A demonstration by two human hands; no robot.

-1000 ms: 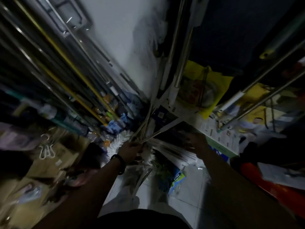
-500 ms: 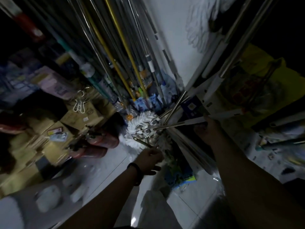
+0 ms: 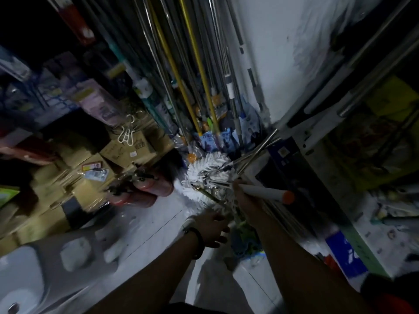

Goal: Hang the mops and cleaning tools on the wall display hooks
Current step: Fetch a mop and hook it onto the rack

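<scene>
- While your right hand (image 3: 243, 194) is clamped round the white handle (image 3: 263, 191) with the orange end cap (image 3: 288, 197), you're at the pick-up step as I read it: one tool chosen from the bundle, not yet on a hook.
- Left hand (image 3: 209, 227): just below the right one, back of the hand to the camera, black wristband (image 3: 195, 242) on. It's too dark to tell whether the fingers hold anything.
- The white mop head (image 3: 207, 175) sits just ahead of both hands, close against your right knuckles. Bare metal poles (image 3: 260, 150) fan out of it, up and to the right of your right hand.
- The handle runs from your right fist out to the right. The cap end is free; the other end is lost in the mop strands.
- Hung stock, a yellow pole (image 3: 195, 64) among steel ones, is well above both hands against the wall (image 3: 283, 53). The hooks themselves are out of frame.
- Next move, my call: draw the handle clear of the tangle, use your left hand to hold the loose poles back, then lift it cap end up toward the wall. I can't see whether the cap has a hanging hole, so check it first.
- Likely snag: strands catching and dragging the other poles over.
- The red extinguishers (image 3: 145, 191) lie to the left of your left hand, so keep the swing away from them.
</scene>
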